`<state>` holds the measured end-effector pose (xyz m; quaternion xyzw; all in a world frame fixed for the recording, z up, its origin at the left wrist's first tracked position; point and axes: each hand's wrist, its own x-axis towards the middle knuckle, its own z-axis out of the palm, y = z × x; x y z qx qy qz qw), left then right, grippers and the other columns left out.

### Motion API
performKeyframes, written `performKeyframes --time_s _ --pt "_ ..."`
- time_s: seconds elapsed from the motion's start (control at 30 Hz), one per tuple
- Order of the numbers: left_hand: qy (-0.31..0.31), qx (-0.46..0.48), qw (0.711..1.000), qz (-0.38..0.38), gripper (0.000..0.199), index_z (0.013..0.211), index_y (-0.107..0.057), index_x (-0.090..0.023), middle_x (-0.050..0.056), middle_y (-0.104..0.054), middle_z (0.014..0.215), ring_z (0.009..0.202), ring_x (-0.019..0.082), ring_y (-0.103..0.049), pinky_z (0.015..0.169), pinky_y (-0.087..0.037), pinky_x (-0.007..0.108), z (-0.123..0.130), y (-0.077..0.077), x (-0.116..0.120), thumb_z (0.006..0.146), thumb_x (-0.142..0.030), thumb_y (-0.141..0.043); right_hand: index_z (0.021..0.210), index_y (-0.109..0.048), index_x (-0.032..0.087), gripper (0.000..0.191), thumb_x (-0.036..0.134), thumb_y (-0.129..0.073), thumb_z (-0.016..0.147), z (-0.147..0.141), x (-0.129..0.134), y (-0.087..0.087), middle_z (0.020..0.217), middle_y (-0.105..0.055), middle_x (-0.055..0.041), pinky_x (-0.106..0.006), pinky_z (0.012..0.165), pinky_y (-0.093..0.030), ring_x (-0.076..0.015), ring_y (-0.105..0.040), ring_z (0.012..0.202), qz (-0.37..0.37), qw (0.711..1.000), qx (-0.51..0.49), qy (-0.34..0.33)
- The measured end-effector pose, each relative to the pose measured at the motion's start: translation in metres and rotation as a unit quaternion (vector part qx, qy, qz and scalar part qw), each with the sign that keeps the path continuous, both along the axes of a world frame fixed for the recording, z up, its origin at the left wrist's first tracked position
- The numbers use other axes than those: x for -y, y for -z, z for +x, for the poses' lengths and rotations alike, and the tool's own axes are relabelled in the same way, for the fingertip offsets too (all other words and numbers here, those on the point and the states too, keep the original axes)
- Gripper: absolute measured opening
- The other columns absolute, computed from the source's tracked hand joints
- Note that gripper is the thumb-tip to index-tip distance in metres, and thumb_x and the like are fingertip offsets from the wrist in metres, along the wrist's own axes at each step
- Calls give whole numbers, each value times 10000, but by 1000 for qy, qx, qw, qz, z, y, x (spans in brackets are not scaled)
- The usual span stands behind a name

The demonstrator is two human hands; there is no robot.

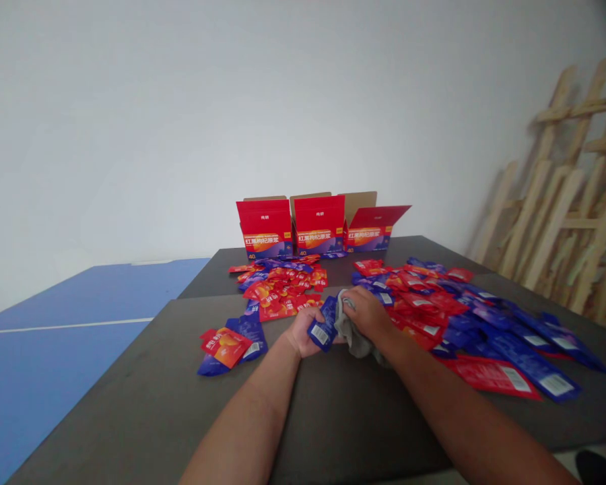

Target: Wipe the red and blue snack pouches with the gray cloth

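The left hand is curled shut around a slim blue foil sachet, whose lower end sticks out beside the fingers. The right hand is closed over a crumpled grey cloth that touches the sachet's upper end. Both hands are over a dark grey bench, between a heap of red and blue sachets and a wider spread. A small pile lies left of them. Three open red cardboard boxes stand along the far edge, and a pale wooden lattice leans against a white wall.
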<state>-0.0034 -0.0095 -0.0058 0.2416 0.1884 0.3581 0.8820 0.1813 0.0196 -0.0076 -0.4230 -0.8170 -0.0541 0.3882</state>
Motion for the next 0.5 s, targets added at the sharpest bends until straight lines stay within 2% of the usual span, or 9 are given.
performKeyframes --time_s 0.1,0.2,0.27,0.33,0.43,0.5 --pt "-15 -7 1000 -2 423 987 -608 -111 99 -681 804 739 226 -647 752 -499 426 -2 0 -1 584 -95 -480 930 -638 191 151 186 -519 836 6 -6 -3 901 -607 -66 -344 825 -468 -209 -562 884 8 998 -49 40" --pt "-99 -38 994 -18 242 881 -607 -102 94 -667 746 637 187 -624 606 -494 307 -1 -2 -4 664 -160 -519 948 -634 184 170 194 -502 841 5 -3 -7 906 -605 -76 -370 834 -479 -219 -566 892 37 995 -88 42" --pt "-138 -37 989 -31 180 817 -605 -107 72 -651 681 538 150 -584 495 -440 239 2 -4 -5 729 -250 -540 996 -620 185 189 205 -506 847 -3 6 -7 936 -597 -80 -373 842 -487 -216 -566 912 55 995 -84 -11" --pt "-137 -21 990 -39 245 759 -600 -121 58 -636 634 505 144 -570 466 -423 230 4 -7 -5 777 -357 -536 1059 -597 183 225 216 -517 851 -16 18 -5 987 -587 -89 -368 852 -494 -209 -563 946 66 992 -48 -95" --pt "-84 -18 995 -55 426 678 -585 -130 73 -618 587 533 182 -602 489 -455 264 4 -9 -3 802 -528 -499 1115 -575 194 262 237 -533 860 -35 34 -2 1039 -591 -94 -367 853 -500 -207 -556 980 74 977 26 -199" --pt "-48 -24 996 -73 494 649 -577 -125 65 -586 533 467 172 -574 431 -424 253 2 -7 -3 806 -583 -477 1092 -588 201 234 246 -538 869 -43 40 -1 1022 -609 -87 -362 846 -497 -206 -555 959 78 968 68 -228"
